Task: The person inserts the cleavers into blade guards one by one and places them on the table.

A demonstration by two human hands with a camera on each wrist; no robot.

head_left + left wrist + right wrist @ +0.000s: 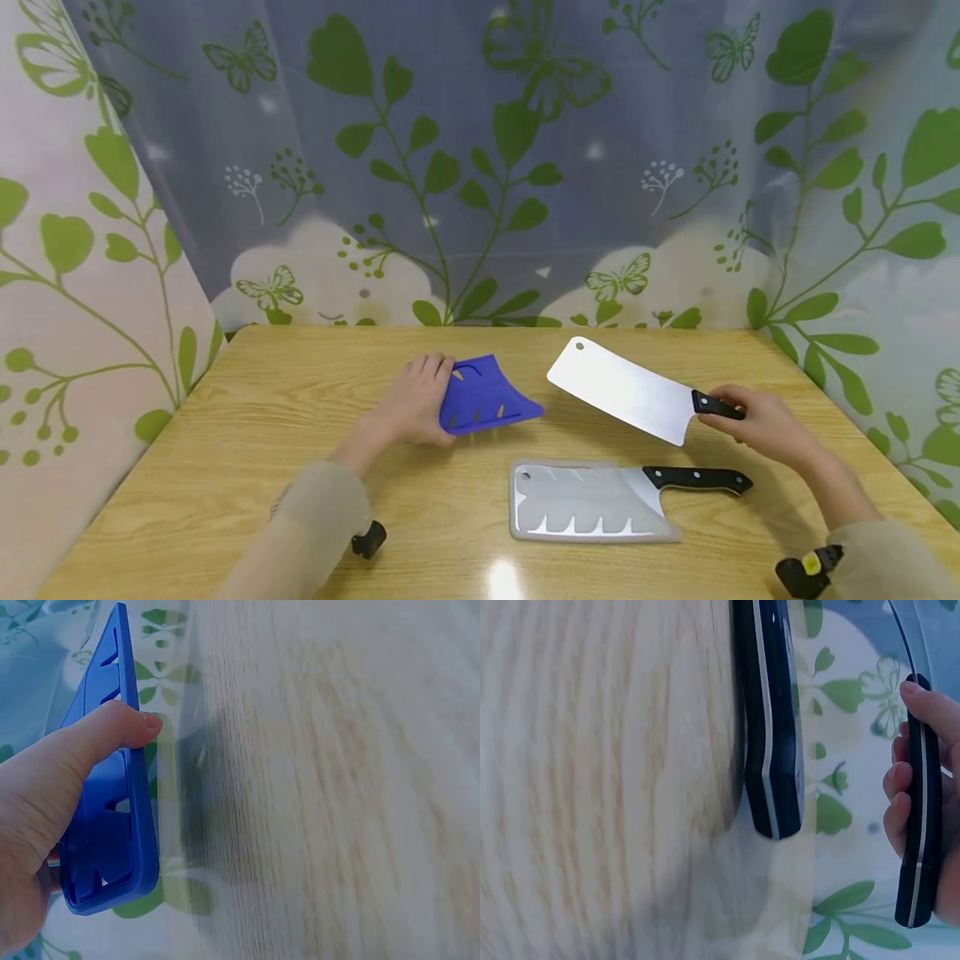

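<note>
Blue cover (483,398) pinched in the left hand (423,400) above the worktop (300,400), fingers largely hidden from my left-wrist view; right hand (761,421) gripping a bare cleaver (626,387), blade cropped in its own. Nearer, I see a sheathed cleaver (633,497).

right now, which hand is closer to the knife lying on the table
Right. The right hand is near the knife's handle; the left hand is farther off, past the opposite end.

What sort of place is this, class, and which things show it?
Probably a curtained-off recording corner: printed curtains hang behind and beside the wooden table, and a small black device shows near each wrist.
</note>
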